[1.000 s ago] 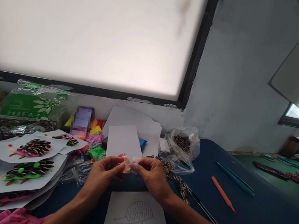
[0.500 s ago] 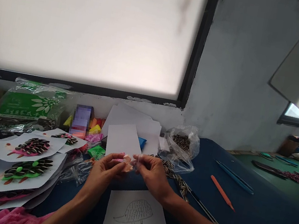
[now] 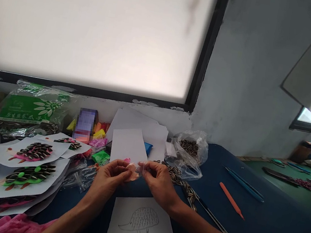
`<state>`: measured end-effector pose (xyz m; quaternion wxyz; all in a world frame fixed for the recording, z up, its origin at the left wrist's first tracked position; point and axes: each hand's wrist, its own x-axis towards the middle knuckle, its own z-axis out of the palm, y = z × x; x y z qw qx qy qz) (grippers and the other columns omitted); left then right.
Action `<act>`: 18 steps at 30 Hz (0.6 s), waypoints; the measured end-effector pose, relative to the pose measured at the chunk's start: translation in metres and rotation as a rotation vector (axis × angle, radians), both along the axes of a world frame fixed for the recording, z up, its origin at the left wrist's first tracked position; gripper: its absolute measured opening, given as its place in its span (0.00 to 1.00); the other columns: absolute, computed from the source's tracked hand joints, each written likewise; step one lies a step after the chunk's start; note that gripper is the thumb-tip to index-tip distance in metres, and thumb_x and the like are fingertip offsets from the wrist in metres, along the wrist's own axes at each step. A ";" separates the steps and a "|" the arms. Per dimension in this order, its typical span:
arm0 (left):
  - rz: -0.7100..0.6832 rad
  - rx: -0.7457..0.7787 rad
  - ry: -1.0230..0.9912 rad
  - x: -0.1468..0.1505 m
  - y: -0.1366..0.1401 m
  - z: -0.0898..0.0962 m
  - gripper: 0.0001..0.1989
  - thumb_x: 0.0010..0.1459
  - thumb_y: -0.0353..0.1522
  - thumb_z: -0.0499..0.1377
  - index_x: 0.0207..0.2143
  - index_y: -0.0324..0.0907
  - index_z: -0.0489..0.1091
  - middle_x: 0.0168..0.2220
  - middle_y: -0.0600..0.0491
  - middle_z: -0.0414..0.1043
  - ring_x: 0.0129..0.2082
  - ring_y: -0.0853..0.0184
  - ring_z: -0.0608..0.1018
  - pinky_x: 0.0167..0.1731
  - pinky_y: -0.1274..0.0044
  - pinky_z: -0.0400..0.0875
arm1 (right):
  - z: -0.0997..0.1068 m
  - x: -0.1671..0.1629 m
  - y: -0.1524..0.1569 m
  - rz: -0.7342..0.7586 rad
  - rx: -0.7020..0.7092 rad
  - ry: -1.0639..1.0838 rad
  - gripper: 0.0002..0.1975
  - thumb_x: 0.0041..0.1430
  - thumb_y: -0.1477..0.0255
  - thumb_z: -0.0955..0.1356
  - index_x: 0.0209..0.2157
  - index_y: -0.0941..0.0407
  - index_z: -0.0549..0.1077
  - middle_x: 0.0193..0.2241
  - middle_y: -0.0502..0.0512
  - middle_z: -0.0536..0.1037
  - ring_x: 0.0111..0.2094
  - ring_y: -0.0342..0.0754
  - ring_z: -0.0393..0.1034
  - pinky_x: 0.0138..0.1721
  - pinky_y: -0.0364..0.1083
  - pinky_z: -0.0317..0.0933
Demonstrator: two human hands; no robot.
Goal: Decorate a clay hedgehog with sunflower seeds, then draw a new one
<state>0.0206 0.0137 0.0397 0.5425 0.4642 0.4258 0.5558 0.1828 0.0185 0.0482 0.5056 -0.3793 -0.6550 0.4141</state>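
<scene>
Between my two hands is a small piece of peach modelling clay [image 3: 133, 172] with clear plastic wrapping [image 3: 141, 167] at its right side. My left hand [image 3: 113, 173] pinches the clay between thumb and fingers. On the other side, my right hand [image 3: 157, 176] has its thumb and forefinger closed on the plastic. Below the hands lies a white sheet with a pencil drawing of a hedgehog [image 3: 144, 220]. A bit of pink clay [image 3: 127, 160] shows just above my left fingertips.
Sheets with seed-covered hedgehogs [image 3: 34, 152] are stacked at left. Behind stand a green seed bag [image 3: 26, 106], coloured clay packs [image 3: 101, 157] and blank paper [image 3: 128, 144]. Sunflower seeds [image 3: 188, 148] sit in a plastic bag. An orange tool [image 3: 231, 200] and blue tweezers [image 3: 244, 184] lie right.
The peach clay has shifted slightly and shows a little more broadly between my fingers. Both hands stay in nearly the same place, still gripping.
</scene>
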 end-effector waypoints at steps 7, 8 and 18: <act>-0.028 -0.031 -0.008 -0.001 0.000 0.000 0.24 0.36 0.50 0.72 0.27 0.41 0.73 0.25 0.53 0.76 0.24 0.66 0.76 0.26 0.78 0.70 | -0.002 0.001 0.003 0.011 -0.003 0.010 0.11 0.60 0.66 0.68 0.30 0.57 0.80 0.30 0.54 0.80 0.40 0.53 0.75 0.49 0.54 0.66; -0.022 -0.036 -0.014 -0.002 0.001 -0.001 0.26 0.35 0.50 0.72 0.27 0.40 0.73 0.24 0.54 0.76 0.24 0.66 0.76 0.26 0.77 0.70 | -0.002 0.001 0.003 0.014 -0.002 0.009 0.11 0.60 0.67 0.69 0.29 0.57 0.80 0.29 0.54 0.80 0.39 0.52 0.75 0.48 0.53 0.67; 0.009 -0.020 -0.050 0.000 0.001 -0.001 0.27 0.33 0.46 0.74 0.31 0.41 0.71 0.27 0.53 0.76 0.25 0.67 0.77 0.26 0.78 0.71 | 0.001 0.000 -0.001 0.027 0.002 0.000 0.10 0.58 0.66 0.70 0.29 0.58 0.78 0.29 0.53 0.79 0.34 0.49 0.72 0.40 0.48 0.67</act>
